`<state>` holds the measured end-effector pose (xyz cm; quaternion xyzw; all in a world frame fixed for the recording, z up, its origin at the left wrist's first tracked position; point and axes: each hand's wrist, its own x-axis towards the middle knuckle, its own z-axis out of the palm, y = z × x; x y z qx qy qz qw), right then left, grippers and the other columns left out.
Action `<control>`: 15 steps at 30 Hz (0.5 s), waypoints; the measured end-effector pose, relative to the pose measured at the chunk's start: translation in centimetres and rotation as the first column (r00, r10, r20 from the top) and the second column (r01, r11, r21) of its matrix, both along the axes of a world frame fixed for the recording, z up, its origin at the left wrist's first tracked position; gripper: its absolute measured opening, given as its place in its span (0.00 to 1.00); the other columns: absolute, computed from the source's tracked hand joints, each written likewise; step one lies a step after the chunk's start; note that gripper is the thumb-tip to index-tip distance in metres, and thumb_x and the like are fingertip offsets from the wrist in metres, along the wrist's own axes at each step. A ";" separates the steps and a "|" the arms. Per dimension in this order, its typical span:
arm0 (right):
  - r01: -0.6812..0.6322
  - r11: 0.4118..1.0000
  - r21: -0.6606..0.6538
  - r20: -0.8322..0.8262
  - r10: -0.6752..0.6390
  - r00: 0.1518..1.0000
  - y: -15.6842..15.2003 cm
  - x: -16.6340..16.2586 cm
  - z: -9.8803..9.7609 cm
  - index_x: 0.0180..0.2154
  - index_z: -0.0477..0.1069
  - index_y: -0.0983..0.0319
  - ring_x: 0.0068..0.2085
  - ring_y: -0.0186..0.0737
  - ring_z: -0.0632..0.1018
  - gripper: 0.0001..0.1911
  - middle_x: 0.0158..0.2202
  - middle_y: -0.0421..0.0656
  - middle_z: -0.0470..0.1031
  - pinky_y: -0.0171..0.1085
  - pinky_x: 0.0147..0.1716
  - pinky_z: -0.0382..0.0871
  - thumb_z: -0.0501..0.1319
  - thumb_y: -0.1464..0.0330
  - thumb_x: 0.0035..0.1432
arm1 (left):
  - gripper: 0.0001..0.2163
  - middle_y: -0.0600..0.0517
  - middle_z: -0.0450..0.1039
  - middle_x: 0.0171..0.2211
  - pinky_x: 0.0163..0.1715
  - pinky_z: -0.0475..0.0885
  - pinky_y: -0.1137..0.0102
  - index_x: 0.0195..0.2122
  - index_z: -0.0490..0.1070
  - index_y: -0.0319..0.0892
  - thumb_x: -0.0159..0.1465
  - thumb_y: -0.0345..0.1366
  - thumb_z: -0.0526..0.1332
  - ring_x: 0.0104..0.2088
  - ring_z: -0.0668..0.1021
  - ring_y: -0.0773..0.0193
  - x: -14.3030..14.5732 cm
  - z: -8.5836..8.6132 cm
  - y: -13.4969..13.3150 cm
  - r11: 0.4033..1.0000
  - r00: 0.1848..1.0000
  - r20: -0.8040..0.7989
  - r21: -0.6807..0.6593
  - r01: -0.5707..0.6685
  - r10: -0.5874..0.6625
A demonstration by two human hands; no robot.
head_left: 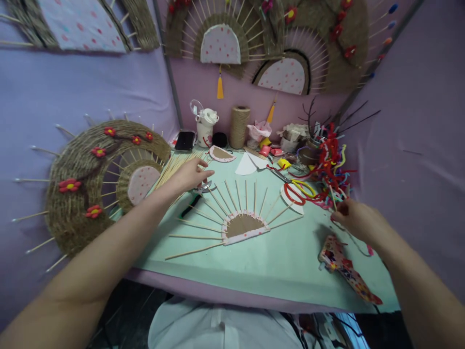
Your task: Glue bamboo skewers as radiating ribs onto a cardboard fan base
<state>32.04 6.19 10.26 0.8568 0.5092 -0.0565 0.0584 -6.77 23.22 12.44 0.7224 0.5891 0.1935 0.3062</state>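
Note:
My left hand reaches over the back left of the table with its fingers apart and nothing seen in them. Just under it lies a small metal tool, partly hidden. A half-round cardboard piece, edged in pink-dotted cloth, lies mid-table with several thin sticks fanned out from it. My right hand is closed at the right, beside a tangle of coloured pipe cleaners. A thin pale stick shows at its fingertips. Below that hand lies a glue gun with a flowery pattern.
Loose sticks lie at the left, near a finished twine fan. Toward the back stand a phone, a white cup and a twine spool. Red-handled scissors and a white paper piece lie behind the fan.

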 end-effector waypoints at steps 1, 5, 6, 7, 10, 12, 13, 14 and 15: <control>-0.023 0.997 0.073 -0.002 0.024 1.000 -0.4 -0.4 0.5 0.37 0.74 0.62 0.32 0.45 0.77 0.10 0.33 0.51 0.78 0.39 0.29 0.60 0.56 0.67 0.58 | 0.16 0.53 0.76 0.27 0.25 0.68 0.72 0.48 0.68 0.41 0.61 0.42 0.62 0.22 0.74 0.67 -0.6 0.3 -1.1 0.999 0.999 0.053 0.050 -0.009 0.007; -0.362 0.846 0.392 -0.015 0.399 0.917 -1.1 -4.5 1.3 0.39 0.73 0.60 0.36 0.44 0.76 0.09 0.36 0.48 0.78 0.39 0.35 0.64 0.56 0.70 0.58 | 0.08 0.51 0.77 0.35 0.35 0.72 0.69 0.40 0.73 0.45 0.63 0.40 0.59 0.34 0.78 0.63 -1.8 -0.4 -7.6 0.943 0.984 0.175 0.332 -0.027 -0.033; -0.476 0.744 0.469 -0.008 0.542 0.840 -1.0 -6.1 1.1 0.38 0.73 0.60 0.38 0.44 0.76 0.09 0.37 0.48 0.78 0.39 0.37 0.65 0.55 0.71 0.59 | 0.07 0.50 0.77 0.36 0.36 0.73 0.68 0.37 0.74 0.46 0.63 0.41 0.59 0.36 0.77 0.62 -1.8 -0.9 -9.5 0.911 0.982 0.174 0.413 -0.008 -0.070; -0.569 0.638 0.518 0.008 0.662 0.750 -0.8 -7.8 0.9 0.38 0.73 0.60 0.39 0.44 0.76 0.10 0.37 0.48 0.77 0.40 0.40 0.66 0.54 0.71 0.61 | 0.07 0.50 0.77 0.37 0.40 0.73 0.66 0.36 0.74 0.47 0.65 0.40 0.58 0.38 0.77 0.61 -1.7 -1.6 -11.3 0.873 0.979 0.175 0.487 0.008 -0.107; -0.719 0.434 0.544 0.036 0.843 0.536 -0.1 -12.8 -0.3 0.37 0.73 0.60 0.39 0.42 0.73 0.12 0.36 0.47 0.77 0.40 0.39 0.65 0.51 0.71 0.66 | 0.06 0.49 0.77 0.39 0.46 0.72 0.61 0.38 0.75 0.50 0.65 0.37 0.58 0.43 0.77 0.58 -1.2 -3.6 -15.6 0.799 0.968 0.162 0.598 0.059 -0.193; -0.749 0.385 0.539 0.059 0.870 0.489 0.6 -15.1 -1.4 0.38 0.73 0.61 0.39 0.42 0.72 0.11 0.37 0.47 0.77 0.40 0.38 0.63 0.52 0.71 0.67 | 0.07 0.48 0.77 0.40 0.44 0.73 0.60 0.42 0.75 0.51 0.66 0.36 0.59 0.43 0.77 0.58 -0.9 -4.9 -17.0 0.788 0.968 0.143 0.610 0.079 -0.208; -0.760 0.364 0.538 0.068 0.880 0.470 1.0 -15.9 -2.0 0.37 0.73 0.62 0.39 0.42 0.71 0.11 0.37 0.46 0.76 0.40 0.38 0.63 0.52 0.71 0.67 | 0.07 0.48 0.78 0.40 0.44 0.73 0.61 0.43 0.75 0.51 0.66 0.35 0.59 0.43 0.77 0.58 -0.8 -5.4 -17.2 0.784 0.968 0.130 0.614 0.090 -0.213; -0.767 0.351 0.537 0.073 0.887 0.457 1.4 -16.5 -2.6 0.37 0.73 0.62 0.39 0.41 0.71 0.11 0.36 0.46 0.76 0.40 0.38 0.62 0.52 0.72 0.67 | 0.07 0.49 0.78 0.39 0.43 0.73 0.61 0.43 0.74 0.50 0.66 0.35 0.59 0.42 0.77 0.58 -0.6 -6.0 -17.2 0.780 0.969 0.119 0.618 0.098 -0.215; -0.769 0.347 0.537 0.079 0.887 0.455 1.8 -16.9 -3.2 0.36 0.73 0.62 0.39 0.41 0.71 0.11 0.36 0.45 0.76 0.39 0.38 0.62 0.52 0.72 0.67 | 0.07 0.49 0.78 0.38 0.42 0.73 0.61 0.44 0.74 0.49 0.66 0.34 0.59 0.41 0.77 0.59 -0.4 -6.5 -17.0 0.778 0.971 0.108 0.619 0.102 -0.214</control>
